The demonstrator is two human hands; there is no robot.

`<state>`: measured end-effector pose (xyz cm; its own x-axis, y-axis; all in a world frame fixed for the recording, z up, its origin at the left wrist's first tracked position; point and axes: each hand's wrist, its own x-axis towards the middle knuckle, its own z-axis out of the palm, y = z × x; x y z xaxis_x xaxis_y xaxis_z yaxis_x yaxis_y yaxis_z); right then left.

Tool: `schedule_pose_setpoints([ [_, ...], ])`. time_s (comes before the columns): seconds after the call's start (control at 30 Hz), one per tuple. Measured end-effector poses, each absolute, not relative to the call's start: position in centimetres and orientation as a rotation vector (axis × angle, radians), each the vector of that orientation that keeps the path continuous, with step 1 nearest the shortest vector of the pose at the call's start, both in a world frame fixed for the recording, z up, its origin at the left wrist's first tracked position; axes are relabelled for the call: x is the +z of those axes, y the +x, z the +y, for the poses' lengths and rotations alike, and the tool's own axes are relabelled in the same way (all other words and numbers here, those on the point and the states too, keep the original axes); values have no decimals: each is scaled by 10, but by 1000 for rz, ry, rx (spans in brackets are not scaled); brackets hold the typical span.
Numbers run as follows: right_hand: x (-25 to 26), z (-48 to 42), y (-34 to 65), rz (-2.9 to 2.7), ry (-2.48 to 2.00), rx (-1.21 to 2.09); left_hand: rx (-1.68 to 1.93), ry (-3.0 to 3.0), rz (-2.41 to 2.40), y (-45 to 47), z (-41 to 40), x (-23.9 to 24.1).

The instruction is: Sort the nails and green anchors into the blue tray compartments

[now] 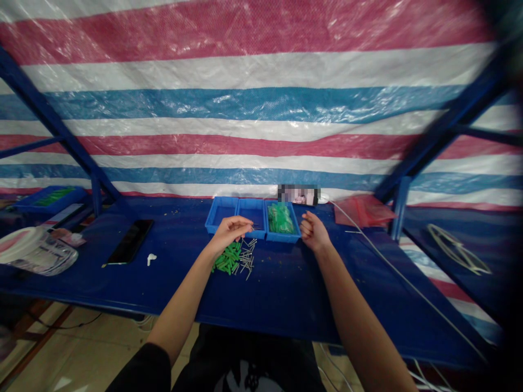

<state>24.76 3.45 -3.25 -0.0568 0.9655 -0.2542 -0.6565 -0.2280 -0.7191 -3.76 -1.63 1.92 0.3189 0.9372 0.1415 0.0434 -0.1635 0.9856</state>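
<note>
Blue table (286, 294): black phone (131, 242) left of green pieces (227, 261), red bag (362, 211) right.

Left hand (231, 232) pinching thin metal piece (257, 227) by blue trays (251, 208); green plugs (227, 260), screws (247, 258) lying loose on tabletop (278, 296); right hand (315, 233) hovering curled beside green packets (281, 219); black phone (129, 242) lying farther left.

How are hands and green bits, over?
Left hand pinching something thin. Right hand curled by blue tray. Green bits heaped beside screws. Red plastic off right.
</note>
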Motion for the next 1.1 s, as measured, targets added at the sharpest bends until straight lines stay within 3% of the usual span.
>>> schedule_pose_setpoints([
  [0.33,-34,35,248,-518,-841,1616,1234,1292,859,-42,-11,19],
  [0.73,-32,34,247,-524,-849,1615,1120,1585,1174,-37,-2,2],
  [0.97,-30,33,246,-477,-876,1606,1120,1750,1152,-39,0,-2],
  [1.1,-30,33,246,-479,-856,1613,934,1863,1067,-46,-8,10],
])
